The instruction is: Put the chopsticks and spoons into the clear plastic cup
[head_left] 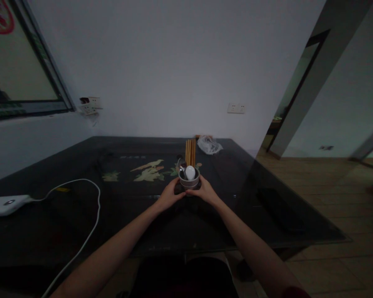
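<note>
A small round cup-shaped holder (189, 181) stands on the dark table (127, 215) in front of me. Wooden chopsticks (190, 151), a metal spoon (181, 165) and a white spoon (190, 172) stick up out of it. My left hand (169, 195) wraps its fingers round the holder's left side. My right hand (204, 191) grips the right side in the same way. Both hands meet at the holder's base.
A white device (4, 205) with a white cable (90, 215) lies at the table's left. A crumpled plastic bag (209, 145) sits at the far edge. A dark flat object (278, 209) lies on the right. Wall sockets (236, 108) are behind; wooden floor and a doorway are to the right.
</note>
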The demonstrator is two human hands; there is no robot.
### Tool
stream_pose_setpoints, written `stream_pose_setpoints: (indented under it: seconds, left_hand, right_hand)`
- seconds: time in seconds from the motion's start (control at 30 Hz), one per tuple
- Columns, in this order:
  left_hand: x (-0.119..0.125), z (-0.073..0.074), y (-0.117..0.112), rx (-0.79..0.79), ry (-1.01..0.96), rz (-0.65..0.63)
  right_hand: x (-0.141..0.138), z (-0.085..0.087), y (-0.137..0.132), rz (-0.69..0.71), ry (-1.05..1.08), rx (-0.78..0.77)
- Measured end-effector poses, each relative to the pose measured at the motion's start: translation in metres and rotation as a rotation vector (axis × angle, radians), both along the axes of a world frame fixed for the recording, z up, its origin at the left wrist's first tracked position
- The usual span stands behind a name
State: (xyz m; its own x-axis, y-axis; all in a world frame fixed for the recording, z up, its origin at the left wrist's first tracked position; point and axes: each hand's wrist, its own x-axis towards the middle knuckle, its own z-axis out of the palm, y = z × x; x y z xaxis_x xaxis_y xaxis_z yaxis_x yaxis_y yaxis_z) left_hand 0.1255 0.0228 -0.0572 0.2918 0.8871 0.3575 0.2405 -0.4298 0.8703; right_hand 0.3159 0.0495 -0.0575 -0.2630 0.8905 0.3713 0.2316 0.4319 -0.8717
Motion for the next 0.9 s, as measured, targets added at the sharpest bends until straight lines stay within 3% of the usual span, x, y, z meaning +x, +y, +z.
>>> stream_pose_setpoints:
  seconds: [0.17,0.3,0.63,0.9]
  left_hand:
    - [0.001,-0.006,0.002,0.033,-0.042,-0.015]
    - [-0.004,-0.008,0.003,0.024,0.034,0.021]
    - [-0.007,0.003,-0.001,0.084,0.205,0.08]
    - [-0.01,0.002,-0.001,0.168,0.41,0.018]
  right_hand:
    - [0.013,0.009,0.006,-0.014,-0.013,0.013]
    - [0.031,0.011,0.012,-0.034,-0.05,0.018]
    - [0.113,0.005,0.022,-0.167,-0.133,0.02]
    - [0.146,-0.001,0.026,-0.273,-0.085,0.011]
